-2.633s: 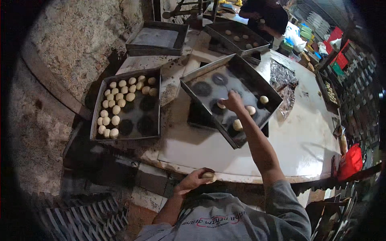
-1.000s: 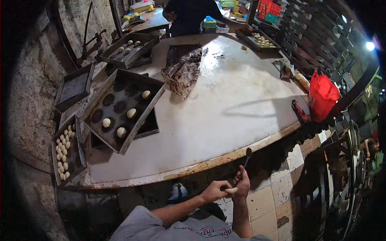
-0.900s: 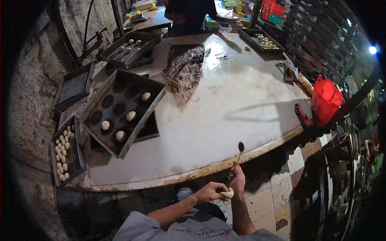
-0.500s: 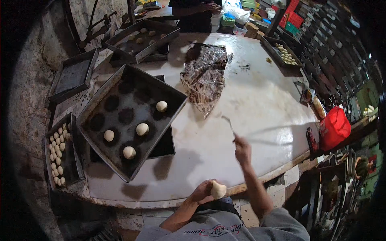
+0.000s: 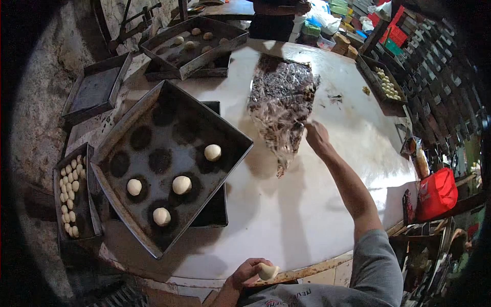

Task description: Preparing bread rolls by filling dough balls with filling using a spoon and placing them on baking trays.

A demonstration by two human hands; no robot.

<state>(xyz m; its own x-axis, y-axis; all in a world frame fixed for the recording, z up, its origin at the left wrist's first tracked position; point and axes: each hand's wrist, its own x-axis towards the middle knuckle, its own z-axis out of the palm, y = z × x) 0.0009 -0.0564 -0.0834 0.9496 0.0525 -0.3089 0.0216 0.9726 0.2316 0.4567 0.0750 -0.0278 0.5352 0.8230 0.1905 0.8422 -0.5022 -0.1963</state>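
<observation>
My left hand, at the table's near edge, is closed around a soft piece of pale dough that pokes out past its fingers. My right hand reaches far over the table, its fingers curled at the right edge of a clear plastic bag of dark, sticky filling. The thin metal tool in that hand earlier is hidden now. To the left, a large dark baking tray carries several round dough balls, set apart from each other.
Under the large tray lies another dark tray. At far left stands a narrow tray of small dough balls; behind it are a bare tray and a stacked one. A red bag sits right. Someone's dark-clothed torso is at the far side.
My right hand, with the thin metal tool, has moved from the near middle forward to the plastic bag. My left hand keeps the dough near the edge. The view has shifted a little.
</observation>
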